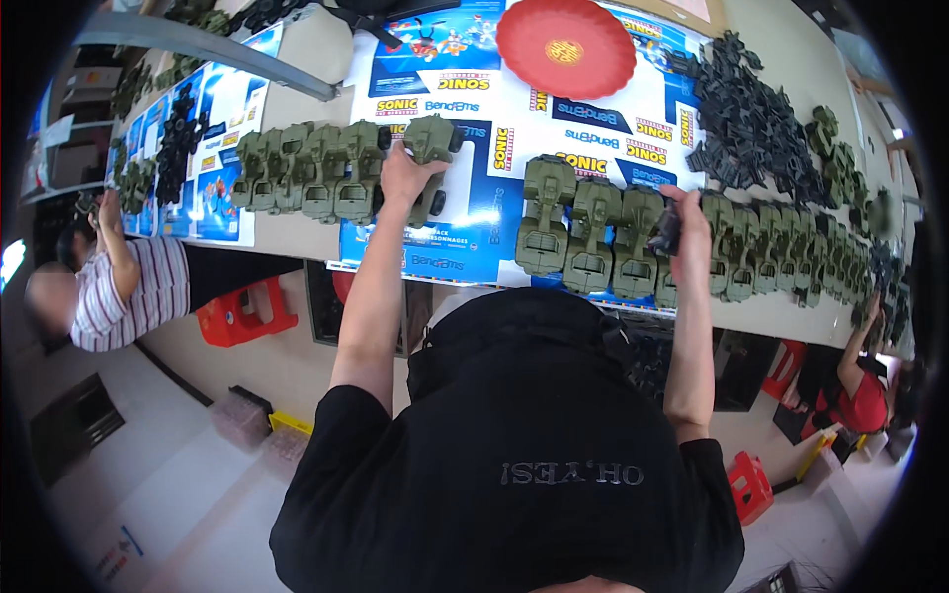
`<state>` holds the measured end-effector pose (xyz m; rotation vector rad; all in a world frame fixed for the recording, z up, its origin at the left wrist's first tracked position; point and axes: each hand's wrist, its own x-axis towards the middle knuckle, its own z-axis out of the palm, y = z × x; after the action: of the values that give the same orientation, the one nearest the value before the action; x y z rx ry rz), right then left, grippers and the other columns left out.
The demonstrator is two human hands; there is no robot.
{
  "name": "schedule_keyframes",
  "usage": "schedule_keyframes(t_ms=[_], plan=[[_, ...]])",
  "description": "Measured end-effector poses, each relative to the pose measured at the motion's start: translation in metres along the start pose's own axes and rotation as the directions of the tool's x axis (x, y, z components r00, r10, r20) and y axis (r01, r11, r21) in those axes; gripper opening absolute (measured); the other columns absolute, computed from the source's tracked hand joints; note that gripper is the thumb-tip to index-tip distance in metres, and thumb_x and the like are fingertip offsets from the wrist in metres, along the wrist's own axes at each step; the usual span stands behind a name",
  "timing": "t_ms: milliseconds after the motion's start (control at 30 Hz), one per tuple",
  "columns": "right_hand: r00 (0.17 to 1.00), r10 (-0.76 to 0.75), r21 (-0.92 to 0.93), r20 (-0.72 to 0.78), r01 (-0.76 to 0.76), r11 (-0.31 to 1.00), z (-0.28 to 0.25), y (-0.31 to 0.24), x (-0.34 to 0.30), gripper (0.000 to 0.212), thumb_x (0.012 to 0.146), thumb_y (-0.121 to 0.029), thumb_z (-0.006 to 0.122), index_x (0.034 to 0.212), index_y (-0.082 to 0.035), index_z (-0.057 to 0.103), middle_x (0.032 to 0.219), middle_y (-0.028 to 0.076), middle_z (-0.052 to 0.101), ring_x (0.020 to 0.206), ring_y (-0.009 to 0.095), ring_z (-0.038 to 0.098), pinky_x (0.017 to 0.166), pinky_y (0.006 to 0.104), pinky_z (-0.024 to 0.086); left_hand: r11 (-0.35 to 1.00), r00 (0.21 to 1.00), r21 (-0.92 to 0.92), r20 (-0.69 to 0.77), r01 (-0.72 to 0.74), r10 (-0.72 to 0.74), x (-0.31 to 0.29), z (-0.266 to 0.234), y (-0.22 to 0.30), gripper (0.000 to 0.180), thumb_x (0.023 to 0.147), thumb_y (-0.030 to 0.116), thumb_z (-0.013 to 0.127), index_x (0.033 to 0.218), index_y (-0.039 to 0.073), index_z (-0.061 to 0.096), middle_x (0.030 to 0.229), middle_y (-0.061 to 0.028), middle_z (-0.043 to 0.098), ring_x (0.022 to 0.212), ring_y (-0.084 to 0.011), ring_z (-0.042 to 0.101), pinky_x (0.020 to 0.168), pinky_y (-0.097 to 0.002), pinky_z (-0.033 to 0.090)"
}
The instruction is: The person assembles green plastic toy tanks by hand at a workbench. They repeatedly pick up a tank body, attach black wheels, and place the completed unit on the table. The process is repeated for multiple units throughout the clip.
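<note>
My left hand (403, 180) has its thumb and fingers round the near side of an olive-green toy vehicle (432, 138) with dark wheels, at the right end of a row of green vehicle bodies (301, 163). In my right hand (694, 237) is a small black plastic part (667, 232), partly covered by the fingers. That hand is held over a second, longer row of green vehicle bodies (588, 232), which runs on to the right along the table's near edge.
A red scalloped plate (566, 49) lies on the printed sheets (465, 262) covering the table. Piles of black parts (746, 124) sit at the far right. A grey metal bar (208, 49) crosses the upper left. Other people work at both ends, near red stools (247, 311).
</note>
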<state>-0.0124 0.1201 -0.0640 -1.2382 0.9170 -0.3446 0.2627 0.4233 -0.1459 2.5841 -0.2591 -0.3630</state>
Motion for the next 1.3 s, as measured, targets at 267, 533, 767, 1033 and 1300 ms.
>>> schedule_keyframes(t_ms=[267, 533, 767, 1033, 1300], plan=[[0.935, -0.059, 0.126, 0.350, 0.015, 0.992, 0.078, -0.044, -0.031, 0.042, 0.096, -0.040, 0.043, 0.080, -0.005, 0.061, 0.063, -0.004, 0.045, 0.054, 0.005, 0.039, 0.050, 0.0199, 0.030, 0.849, 0.804, -0.524, 0.476, -0.067, 0.357, -0.098, -0.092, 0.080, 0.080, 0.050, 0.021, 0.087, 0.118, -0.004, 0.052, 0.108, -0.0115, 0.061, 0.101, -0.0171, 0.056, 0.091, -0.0293, 0.042], [0.812, -0.131, -0.025, 0.569, 0.176, 0.984, 0.110, -0.044, -0.062, 0.028, 0.094, -0.029, 0.048, 0.091, -0.004, 0.060, 0.074, -0.003, 0.049, 0.070, 0.006, 0.041, 0.065, 0.0194, 0.033, 0.878, 0.571, -0.473, 0.702, -0.074, 0.426, -0.152, -0.098, 0.112, 0.080, 0.055, 0.026, 0.084, 0.119, -0.001, 0.045, 0.104, -0.0176, 0.061, 0.098, -0.0278, 0.060, 0.086, -0.0341, 0.045], [0.940, -0.038, 0.147, 0.339, -0.013, 0.989, 0.094, -0.011, -0.081, 0.030, 0.095, -0.031, 0.048, 0.086, -0.004, 0.057, 0.075, -0.002, 0.049, 0.068, 0.005, 0.039, 0.063, 0.0196, 0.033, 0.909, 0.548, -0.378, 0.730, -0.174, 0.408, -0.167, -0.083, 0.124, 0.099, 0.048, 0.038, 0.087, 0.124, -0.006, 0.041, 0.113, -0.0179, 0.058, 0.105, -0.0293, 0.057, 0.093, -0.0354, 0.042], [0.943, -0.262, 0.043, 0.205, 0.259, 0.965, 0.091, -0.019, -0.099, 0.043, 0.094, -0.033, 0.051, 0.071, 0.002, 0.059, 0.061, -0.001, 0.052, 0.061, 0.005, 0.044, 0.057, 0.0221, 0.038, 0.851, 0.475, -0.516, 0.727, -0.098, 0.496, -0.164, -0.073, 0.117, 0.080, 0.048, 0.030, 0.089, 0.114, -0.001, 0.056, 0.125, -0.0119, 0.044, 0.111, -0.0200, 0.051, 0.096, -0.0331, 0.040], [0.983, -0.052, 0.157, 0.178, 0.023, 0.987, 0.068, -0.023, -0.083, 0.045, 0.090, -0.042, 0.055, 0.066, -0.004, 0.061, 0.060, -0.003, 0.048, 0.055, 0.005, 0.041, 0.051, 0.0196, 0.034, 0.948, 0.566, -0.163, 0.770, -0.273, 0.295, -0.177, -0.089, 0.141, 0.087, 0.049, 0.031, 0.088, 0.119, -0.003, 0.049, 0.097, -0.0180, 0.065, 0.097, -0.0316, 0.062, 0.087, -0.0362, 0.047]])
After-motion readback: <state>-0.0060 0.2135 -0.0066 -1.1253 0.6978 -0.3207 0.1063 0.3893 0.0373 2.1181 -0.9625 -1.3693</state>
